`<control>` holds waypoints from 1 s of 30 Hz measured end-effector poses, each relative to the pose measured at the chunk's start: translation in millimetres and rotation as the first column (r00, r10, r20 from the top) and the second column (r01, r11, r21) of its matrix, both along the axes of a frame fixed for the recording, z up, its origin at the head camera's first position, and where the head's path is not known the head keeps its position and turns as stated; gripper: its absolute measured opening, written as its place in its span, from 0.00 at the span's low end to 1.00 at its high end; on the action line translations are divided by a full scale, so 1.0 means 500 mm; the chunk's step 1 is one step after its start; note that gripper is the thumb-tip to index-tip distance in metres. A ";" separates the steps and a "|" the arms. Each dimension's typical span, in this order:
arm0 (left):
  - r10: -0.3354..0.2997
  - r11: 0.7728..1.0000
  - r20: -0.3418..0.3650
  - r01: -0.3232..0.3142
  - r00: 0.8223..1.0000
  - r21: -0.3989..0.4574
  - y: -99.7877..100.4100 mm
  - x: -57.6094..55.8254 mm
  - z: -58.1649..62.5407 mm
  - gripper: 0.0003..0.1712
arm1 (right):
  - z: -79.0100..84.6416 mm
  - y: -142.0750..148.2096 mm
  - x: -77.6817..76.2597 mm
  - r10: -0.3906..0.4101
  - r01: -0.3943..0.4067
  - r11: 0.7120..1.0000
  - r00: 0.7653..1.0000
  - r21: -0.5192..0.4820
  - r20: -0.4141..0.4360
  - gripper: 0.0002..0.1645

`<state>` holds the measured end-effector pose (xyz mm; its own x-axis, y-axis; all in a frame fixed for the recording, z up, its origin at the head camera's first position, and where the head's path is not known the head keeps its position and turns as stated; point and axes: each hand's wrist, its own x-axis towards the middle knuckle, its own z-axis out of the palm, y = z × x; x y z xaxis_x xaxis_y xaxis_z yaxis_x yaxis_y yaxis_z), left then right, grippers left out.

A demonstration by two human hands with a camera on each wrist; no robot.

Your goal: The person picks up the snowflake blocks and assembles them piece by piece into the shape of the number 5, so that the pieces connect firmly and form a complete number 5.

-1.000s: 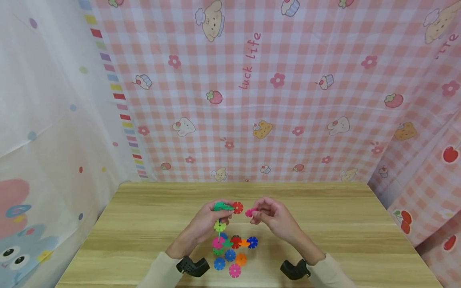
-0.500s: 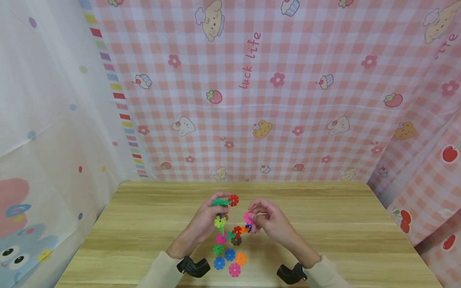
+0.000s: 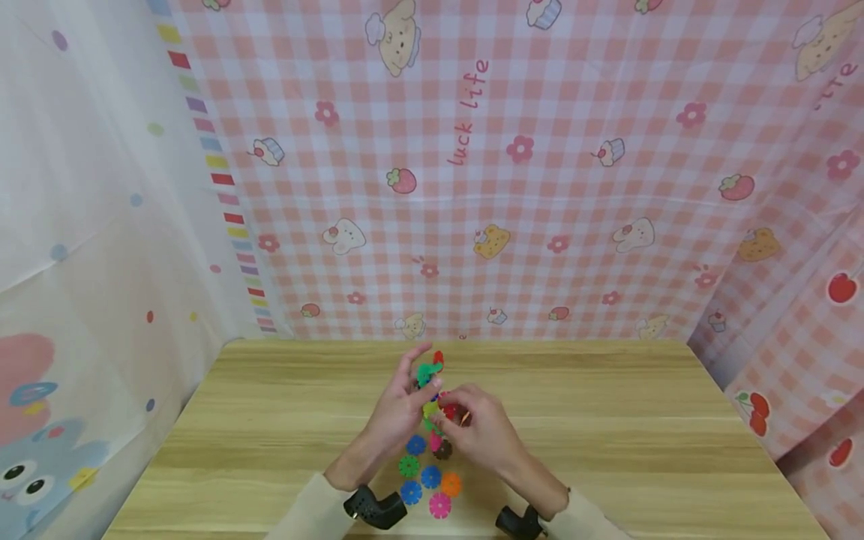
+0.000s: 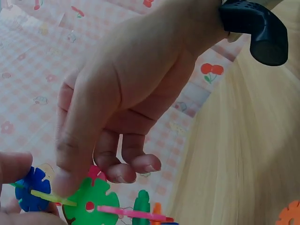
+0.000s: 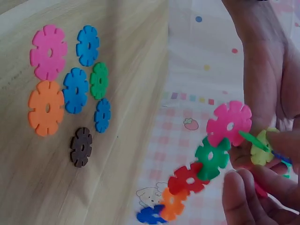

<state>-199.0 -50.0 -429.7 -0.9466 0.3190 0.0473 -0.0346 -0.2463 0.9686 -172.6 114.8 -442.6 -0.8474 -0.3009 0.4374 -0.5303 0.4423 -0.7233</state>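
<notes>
A chain of flower-shaped plastic snowflake discs runs between both hands above the table. My left hand holds its upper part, near the teal discs, with a red disc at the top. My right hand pinches the chain at the yellow disc. A small pink piece shows between the right fingers, mostly hidden. From there a branch hangs in the right wrist view: pink disc, green disc, red disc, orange disc and blue disc.
Several loose discs lie on the wooden table below the hands, among them a brown disc, an orange disc and a pink disc. A checked cloth hangs behind the table.
My right hand has moved left to the left hand, carrying a pink disc, and now grips the chain. The chain has been raised and turned, uncovering the brown disc and a blue disc.
</notes>
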 end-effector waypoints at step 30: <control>0.067 0.984 0.028 -0.061 0.997 -0.168 0.002 0.018 0.020 0.51 | -0.030 0.055 -0.027 0.094 -0.116 0.957 0.991 -0.265 -0.094 0.08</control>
<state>-190.1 -48.8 -419.5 -0.9654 0.2585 -0.0337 -0.0572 -0.0840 0.9948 -186.2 142.4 -457.6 -0.7768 -0.2479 0.5790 -0.6237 0.1753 -0.7617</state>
